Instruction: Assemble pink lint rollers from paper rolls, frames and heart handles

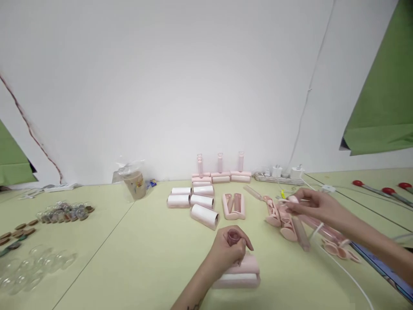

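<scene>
My left hand (227,247) is closed around an upright, translucent pink tube-shaped handle (233,235), its round open end facing up. Just below that fist lies a pink lint roller (240,275) with a white roll in it; whether the handle is joined to it is hidden by my fingers. To the right, my right hand (309,202) pinches a small pink plastic part (293,199) between thumb and fingers. Under and beside it is a pile of loose pink plastic parts (285,221), with a clear pink tube (300,234) among them.
White paper rolls (203,215) and a pink roller frame (234,206) lie mid-table. Assembled lint rollers (221,176) stand against the wall. A power strip (279,178) and white cable (345,269) are at right. Glass domes (35,265) and a bagged cup (134,184) sit left.
</scene>
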Available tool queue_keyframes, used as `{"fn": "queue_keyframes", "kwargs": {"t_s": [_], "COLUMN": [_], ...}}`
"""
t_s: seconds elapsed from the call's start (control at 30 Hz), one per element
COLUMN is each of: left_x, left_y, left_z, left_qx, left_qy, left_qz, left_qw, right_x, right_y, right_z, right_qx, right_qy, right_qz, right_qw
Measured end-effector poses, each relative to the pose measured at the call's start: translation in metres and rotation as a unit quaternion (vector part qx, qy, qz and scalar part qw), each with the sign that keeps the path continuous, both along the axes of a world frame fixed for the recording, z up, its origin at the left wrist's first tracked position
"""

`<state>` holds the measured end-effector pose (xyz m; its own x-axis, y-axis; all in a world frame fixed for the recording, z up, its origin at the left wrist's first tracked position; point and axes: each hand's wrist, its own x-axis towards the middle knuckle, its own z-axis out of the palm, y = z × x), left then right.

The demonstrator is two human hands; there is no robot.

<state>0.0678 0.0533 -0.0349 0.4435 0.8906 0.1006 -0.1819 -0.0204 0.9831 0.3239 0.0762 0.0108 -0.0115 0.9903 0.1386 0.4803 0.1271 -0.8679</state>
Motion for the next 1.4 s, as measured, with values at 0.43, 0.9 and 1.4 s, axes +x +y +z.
{"fn": "queue_keyframes", "kwargs": {"t_s": [0.43, 0.9, 1.4], "left_x": [-0.001, 0.002, -0.011], "left_y": [-0.001, 0.001, 0.004], "left_z": [0.001, -0.004, -0.001], "left_qx": [0.0, -0.003, 0.026], "left_qy": [-0.004, 0.022, 0.032], "left_qz": [0.007, 0.017, -0.052], "left_qw": [1.0, 1.0, 0.998], "right_x": [-0.122, -0.129, -0.133], "right_y": [-0.01, -0.022, -0.034], "right_z": [0.009, 0.0, 0.011], "right_qx": [-0.056, 0.029, 0.171], "right_qy": [0.411, 0.147, -0.107], "right_qz": [0.213, 0.23, 0.24], "right_qw": [0.884, 0.962, 0.95]}}
